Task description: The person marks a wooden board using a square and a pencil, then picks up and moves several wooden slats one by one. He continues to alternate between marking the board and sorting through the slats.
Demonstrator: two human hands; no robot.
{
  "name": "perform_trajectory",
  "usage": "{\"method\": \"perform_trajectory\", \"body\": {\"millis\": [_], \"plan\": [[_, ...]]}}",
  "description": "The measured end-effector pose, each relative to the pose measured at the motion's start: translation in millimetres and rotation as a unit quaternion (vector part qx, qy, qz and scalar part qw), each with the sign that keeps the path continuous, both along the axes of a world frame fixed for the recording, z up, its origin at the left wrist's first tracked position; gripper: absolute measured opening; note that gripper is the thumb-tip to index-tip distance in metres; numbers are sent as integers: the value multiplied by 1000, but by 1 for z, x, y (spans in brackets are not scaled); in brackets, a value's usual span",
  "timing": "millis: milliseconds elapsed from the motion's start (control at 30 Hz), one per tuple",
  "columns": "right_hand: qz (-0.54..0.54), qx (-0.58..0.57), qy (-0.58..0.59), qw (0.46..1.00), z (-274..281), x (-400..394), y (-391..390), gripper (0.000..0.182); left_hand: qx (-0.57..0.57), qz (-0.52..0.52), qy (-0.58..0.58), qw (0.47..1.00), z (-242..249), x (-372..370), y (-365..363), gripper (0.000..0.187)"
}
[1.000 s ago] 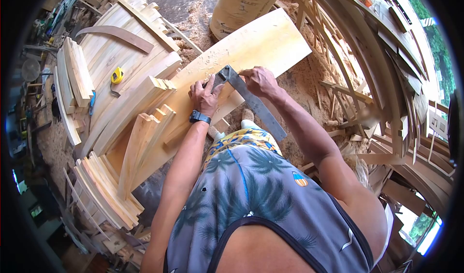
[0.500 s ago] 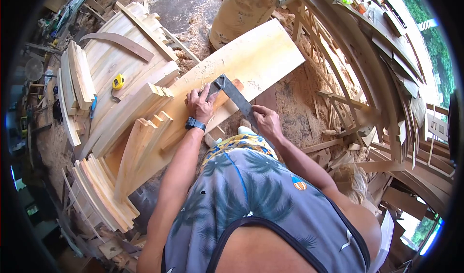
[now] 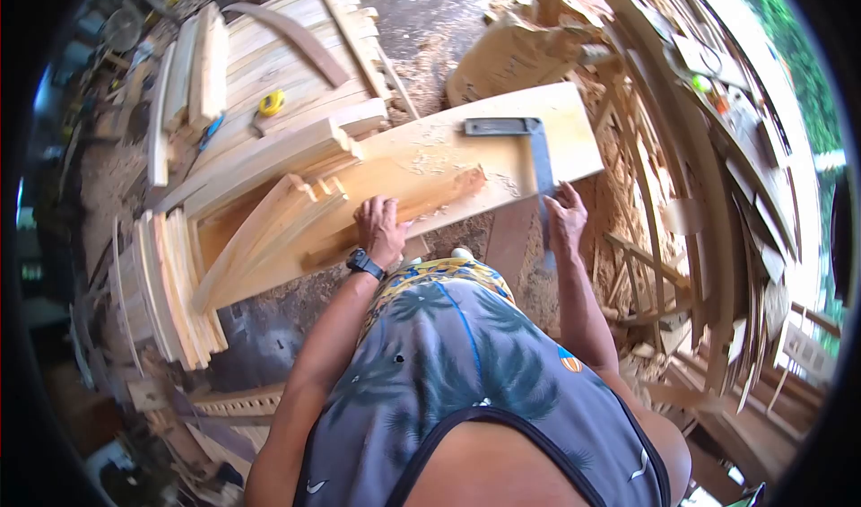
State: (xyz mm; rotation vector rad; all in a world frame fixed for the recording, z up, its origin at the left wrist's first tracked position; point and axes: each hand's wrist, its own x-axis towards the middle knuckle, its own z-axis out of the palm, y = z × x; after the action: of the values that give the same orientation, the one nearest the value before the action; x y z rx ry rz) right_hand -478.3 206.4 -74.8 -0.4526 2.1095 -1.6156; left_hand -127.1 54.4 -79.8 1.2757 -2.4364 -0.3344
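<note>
We look down from head height at a person's two bare arms over a wide, pale wooden plank (image 3: 421, 170) that lies slanted across stacked timber. Our left hand (image 3: 380, 226), with a dark watch on its wrist, rests palm down on the near edge of the plank, fingers spread flat and holding nothing. Just beside its fingertips sits a reddish, rough patch in the wood.

Our right hand (image 3: 567, 217) is at the plank's near right edge, fingers loosely curled against the long blade of a metal square (image 3: 536, 161); we cannot tell whether it grips the blade or only touches it. The square lies flat on the right end of the plank, its short arm running along the far edge and its long blade crossing the board and overhanging toward us.

To the left, curved wooden staves (image 3: 269, 229) lean against the plank. Farther off, a yellow tape measure (image 3: 271, 103) sits on a stack of boards. A tan sack (image 3: 520, 54) stands beyond the plank, amid sawdust on the floor.
</note>
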Motion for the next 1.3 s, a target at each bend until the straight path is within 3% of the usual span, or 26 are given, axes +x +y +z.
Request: {"method": "perform_trajectory", "body": {"millis": [67, 100, 133, 167, 233, 267, 300, 367, 567, 700, 867, 967, 1033, 1133, 1167, 1200, 1233, 1267, 1300], "plan": [[7, -10, -16, 1000, -34, -27, -2, 58, 6, 10, 16, 1000, 19, 7, 13, 52], [19, 16, -2, 1000, -21, -26, -5, 54, 3, 14, 34, 999, 35, 14, 22, 54], [20, 105, 112, 988, -9, -25, -7, 52, -1, 23, 56, 998, 58, 26, 30, 54], [26, 179, 63, 981, 27, -15, -12, 50, -5, 25, 78, 997, 84, 34, 38, 54], [-8, 110, 136, 985, -1, -30, -16, 47, -34, 61, 98, 993, 124, 64, 44, 53], [12, 92, 226, 970, -12, -39, -18, 41, -31, 94, 106, 989, 139, 80, 43, 50], [15, 94, 224, 970, -14, -41, -21, 41, -56, 114, 89, 988, 156, 99, 39, 49], [111, 109, 253, 955, -13, -43, -34, 38, -48, 162, 45, 985, 181, 139, 26, 50], [139, 102, 293, 940, -20, -37, -68, 36, -23, 183, -52, 981, 183, 246, -16, 50], [136, 81, 256, 954, -12, -30, -66, 34, -13, 182, -82, 980, 178, 267, -32, 52], [129, 129, 324, 928, -22, -30, -56, 28, 12, 164, -121, 979, 162, 277, -45, 58], [123, 96, 350, 924, -27, -33, -51, 27, 3, 154, -125, 980, 155, 278, -46, 67], [127, 153, 332, 922, -13, -30, -54, 27, 7, 145, -128, 981, 149, 277, -49, 68], [137, 87, 199, 966, 7, -21, -53, 31, 26, 185, -63, 980, 145, 284, -43, 71], [152, 82, 131, 976, 11, -21, -52, 36, -22, 198, -90, 976, 147, 277, -38, 72], [174, 30, 76, 981, 10, -17, -57, 40, -74, 184, -80, 977, 148, 279, -36, 74], [218, -14, 16, 976, -44, -39, -67, 41, -86, 204, -74, 973, 143, 291, -37, 74], [252, -39, -35, 966, -37, -31, -68, 42, -83, 243, -80, 963, 142, 301, -35, 76], [256, 23, -40, 966, -39, -26, -71, 44, -79, 288, -99, 949, 151, 306, -29, 75]]}}
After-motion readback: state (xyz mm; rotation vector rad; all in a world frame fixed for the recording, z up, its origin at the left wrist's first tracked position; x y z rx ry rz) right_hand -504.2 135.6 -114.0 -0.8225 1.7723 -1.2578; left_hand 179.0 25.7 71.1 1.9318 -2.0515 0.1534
